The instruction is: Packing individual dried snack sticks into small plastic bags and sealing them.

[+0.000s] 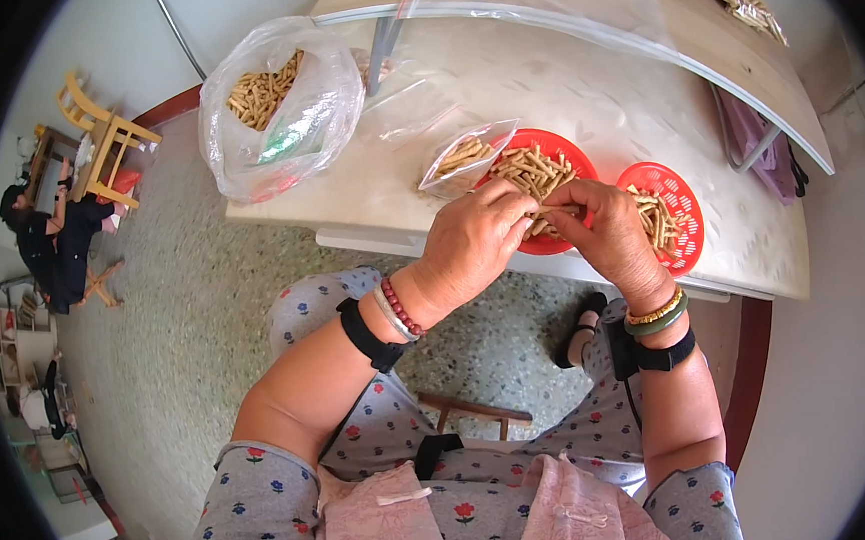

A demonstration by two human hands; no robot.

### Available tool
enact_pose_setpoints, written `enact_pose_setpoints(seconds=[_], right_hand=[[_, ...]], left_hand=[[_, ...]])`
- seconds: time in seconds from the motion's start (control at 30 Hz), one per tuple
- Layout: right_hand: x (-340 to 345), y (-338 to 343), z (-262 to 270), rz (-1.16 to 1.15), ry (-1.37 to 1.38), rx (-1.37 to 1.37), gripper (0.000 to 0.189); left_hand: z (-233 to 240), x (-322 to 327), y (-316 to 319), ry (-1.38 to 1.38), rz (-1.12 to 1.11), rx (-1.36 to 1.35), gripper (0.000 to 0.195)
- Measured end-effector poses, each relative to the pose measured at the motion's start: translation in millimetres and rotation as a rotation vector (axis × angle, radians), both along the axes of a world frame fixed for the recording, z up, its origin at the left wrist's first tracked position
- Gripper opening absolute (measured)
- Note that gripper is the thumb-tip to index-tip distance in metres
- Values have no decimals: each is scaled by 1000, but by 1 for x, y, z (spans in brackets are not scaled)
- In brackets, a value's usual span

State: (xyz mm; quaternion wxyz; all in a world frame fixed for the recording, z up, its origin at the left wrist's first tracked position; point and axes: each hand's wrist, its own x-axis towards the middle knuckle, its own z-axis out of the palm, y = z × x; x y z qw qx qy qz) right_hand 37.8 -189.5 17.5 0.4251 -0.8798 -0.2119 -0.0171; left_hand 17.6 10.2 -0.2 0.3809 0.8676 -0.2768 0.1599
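My left hand point(472, 241) and my right hand point(612, 229) meet over a red plastic basket point(576, 151) of short, light-brown sticks point(535, 171). Between the fingertips of both hands is a thin brown stick point(560, 209), partly hidden by the fingers. A small clear zip bag point(488, 151) with similar sticks inside lies against the basket's left side, its mouth towards the upper right. To the right of my right hand stands a second red basket point(690, 203), perforated, holding paler stick pieces point(653, 217).
A large clear plastic bag point(329, 89) of sticks stands at the table's left end. A raised wooden shelf point(734, 61) spans the back of the table point(367, 199), with plastic bags on it. A small wooden stool point(480, 408) is below me. Far left, a person point(50, 236) sits near a wooden chair point(104, 146).
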Motion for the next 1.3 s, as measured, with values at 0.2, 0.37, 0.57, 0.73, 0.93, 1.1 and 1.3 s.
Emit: enact_pose_setpoints(seconds=[0.2, 0.37, 0.57, 0.73, 0.93, 1.1, 1.3], right_hand=[[-3, 4, 6, -18, 33, 122, 13], [-3, 8, -3, -16, 112, 241, 14], [-3, 9, -6, -90, 49, 389, 17], [-4, 7, 8, -112, -287, -111, 17], [-8, 13, 9, -61, -356, -136, 19], [-11, 15, 16, -55, -364, -126, 24], [-8, 12, 14, -141, -336, -126, 27]], left_hand=[[-3, 7, -5, 3, 52, -171, 16], [-4, 7, -10, 69, -5, -275, 14], [-6, 10, -9, 76, -7, -337, 15], [1, 13, 0, 74, -10, -396, 20], [4, 13, 2, 39, -53, -332, 17], [6, 13, 5, 68, -18, -386, 12], [26, 12, 22, -211, 158, -371, 10]])
